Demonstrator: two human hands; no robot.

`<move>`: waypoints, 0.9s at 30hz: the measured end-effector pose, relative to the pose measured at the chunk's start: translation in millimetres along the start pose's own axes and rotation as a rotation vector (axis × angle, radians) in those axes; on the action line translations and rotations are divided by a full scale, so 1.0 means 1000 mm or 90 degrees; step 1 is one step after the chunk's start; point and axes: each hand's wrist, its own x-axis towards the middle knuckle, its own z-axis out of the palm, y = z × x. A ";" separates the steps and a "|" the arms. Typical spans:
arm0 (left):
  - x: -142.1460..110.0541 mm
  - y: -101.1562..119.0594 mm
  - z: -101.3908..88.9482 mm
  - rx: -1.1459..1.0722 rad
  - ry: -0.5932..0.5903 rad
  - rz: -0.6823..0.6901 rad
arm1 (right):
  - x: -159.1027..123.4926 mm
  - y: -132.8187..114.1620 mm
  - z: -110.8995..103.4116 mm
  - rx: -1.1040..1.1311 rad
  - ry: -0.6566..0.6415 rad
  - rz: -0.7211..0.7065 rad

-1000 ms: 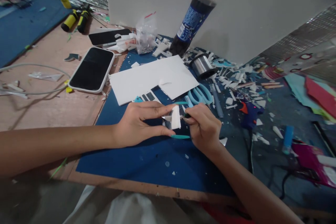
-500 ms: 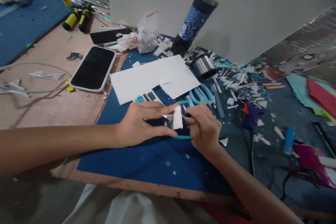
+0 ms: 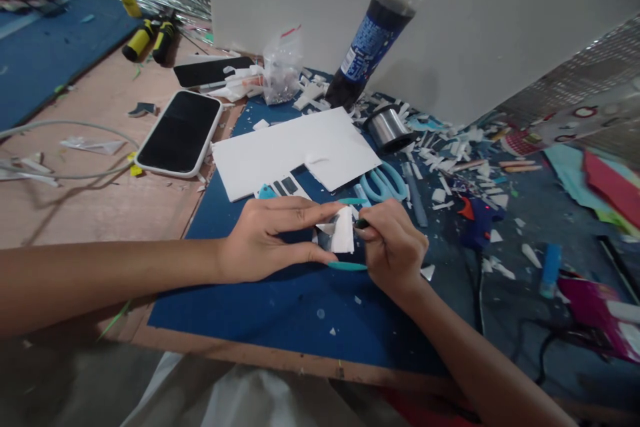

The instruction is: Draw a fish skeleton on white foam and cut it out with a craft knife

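A small white piece [image 3: 343, 232] with teal strips [image 3: 347, 266] along its upper and lower sides sits between my two hands over the blue cutting mat [image 3: 240, 317]. My left hand [image 3: 267, 233] grips it, fingers along the top and thumb below. Folded into a fist at the piece's right side, my right hand [image 3: 394, 240] pinches a slim tool with a dark part [image 3: 361, 223]; its kind is mostly hidden by the fingers. Just beyond lie a white sheet [image 3: 285, 147] with a notch and light-blue-handled scissors [image 3: 387, 183].
A cola bottle [image 3: 367, 43] and a wire spool [image 3: 387, 128] stand behind the sheet among white scraps [image 3: 450, 150]. On the left lie a phone [image 3: 179, 133] and yellow-black pliers [image 3: 150, 39]. A blue glue gun [image 3: 481, 220] with its cord is at the right.
The white piece has shifted slightly right and looks a little more turned toward me. My right hand has moved slightly right and down; the left hand has barely moved.
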 end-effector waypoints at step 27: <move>0.000 0.001 0.002 0.021 -0.060 -0.042 | -0.001 -0.008 -0.002 -0.036 0.053 0.011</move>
